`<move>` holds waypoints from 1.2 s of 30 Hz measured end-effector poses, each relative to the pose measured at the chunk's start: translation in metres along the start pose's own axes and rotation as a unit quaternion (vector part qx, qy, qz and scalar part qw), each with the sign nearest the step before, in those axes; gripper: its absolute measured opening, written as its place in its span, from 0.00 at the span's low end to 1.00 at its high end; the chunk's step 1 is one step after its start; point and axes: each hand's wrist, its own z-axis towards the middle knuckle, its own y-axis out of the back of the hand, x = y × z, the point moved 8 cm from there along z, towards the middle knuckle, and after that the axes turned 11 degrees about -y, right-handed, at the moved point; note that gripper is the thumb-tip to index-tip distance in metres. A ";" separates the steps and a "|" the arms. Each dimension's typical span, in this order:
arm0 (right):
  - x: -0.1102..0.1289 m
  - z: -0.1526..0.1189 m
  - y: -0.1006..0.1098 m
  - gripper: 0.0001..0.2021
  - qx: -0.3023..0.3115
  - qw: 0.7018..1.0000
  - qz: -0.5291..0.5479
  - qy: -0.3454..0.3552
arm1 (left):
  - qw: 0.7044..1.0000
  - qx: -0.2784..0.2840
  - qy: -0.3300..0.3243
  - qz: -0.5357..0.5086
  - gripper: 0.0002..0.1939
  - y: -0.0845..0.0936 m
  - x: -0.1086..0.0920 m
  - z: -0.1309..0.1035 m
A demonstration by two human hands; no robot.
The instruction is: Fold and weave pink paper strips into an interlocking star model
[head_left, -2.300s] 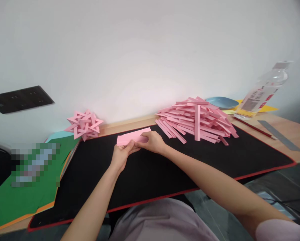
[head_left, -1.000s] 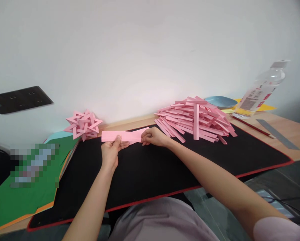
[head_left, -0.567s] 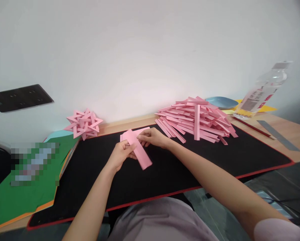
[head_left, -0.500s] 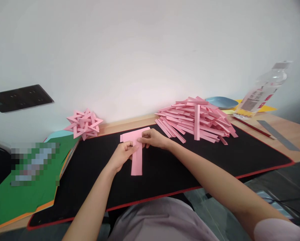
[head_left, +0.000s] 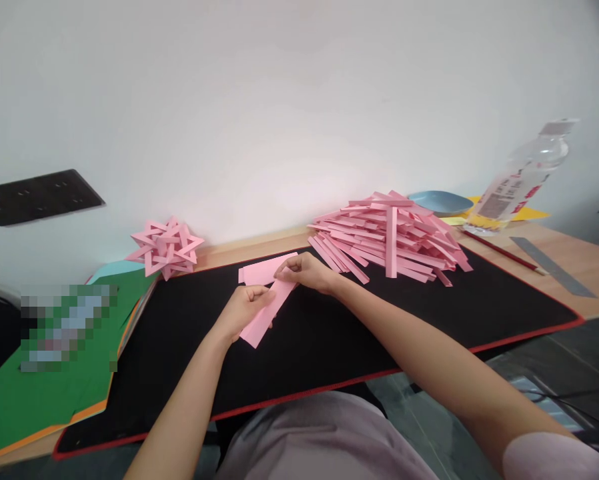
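Note:
A pink paper strip [head_left: 260, 325] slants over the black mat [head_left: 329, 347], its lower end toward the left. My left hand [head_left: 242, 310] pinches it around the middle, thumb on top. At its upper right end, the fingers of my right hand [head_left: 304, 272] are closed on the same strip. Just behind my hands lie more pink paper pieces [head_left: 264, 269], flat on the mat. A large pile of folded pink strips [head_left: 394, 237] is to the right of them.
At the back left sits a pink paper star ball [head_left: 167, 247]. Green sheets [head_left: 39, 400] cover the left side. On the right are a blue dish [head_left: 442, 202], a leaning clear bottle [head_left: 522, 180], a red pencil [head_left: 502, 250] and a ruler [head_left: 552, 267].
The strip between my hands has turned from upright to slanted, its lower end swinging left. Both hands have kept hold of it.

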 end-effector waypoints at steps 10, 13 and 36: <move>-0.006 0.008 0.034 0.06 -0.157 0.987 -0.007 -0.021 | 0.959 -0.271 -0.061 -0.053 0.15 0.050 0.001 -0.001; -0.002 0.006 0.031 0.05 -0.132 0.991 -0.017 0.007 | 0.948 -0.302 -0.077 -0.059 0.15 0.056 0.000 -0.002; 0.009 -0.003 -0.008 0.18 0.007 0.985 -0.137 0.106 | 0.963 -0.156 -0.105 -0.195 0.20 0.026 -0.008 0.007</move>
